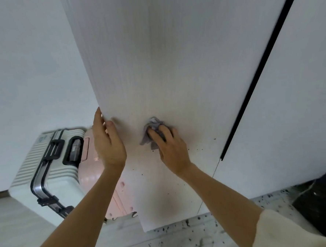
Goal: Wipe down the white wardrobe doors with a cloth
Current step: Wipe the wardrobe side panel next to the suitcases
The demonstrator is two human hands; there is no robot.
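A white wardrobe door [155, 66] stands open in front of me, with small dark specks on its lower part. My left hand [108, 144] grips the door's left edge, thumb on the front face and fingers behind the edge. My right hand [169, 146] presses a crumpled grey cloth [153, 129] against the lower middle of the door, fingers curled over it. A second white door [299, 96] is on the right, past a long black handle strip [258, 75].
A white ribbed suitcase [45, 172] with black trim stands low on the left, with a pink suitcase [98, 177] beside it, behind the open door. The floor [165, 241] below is pale and speckled. A dark object [323, 197] sits at the lower right.
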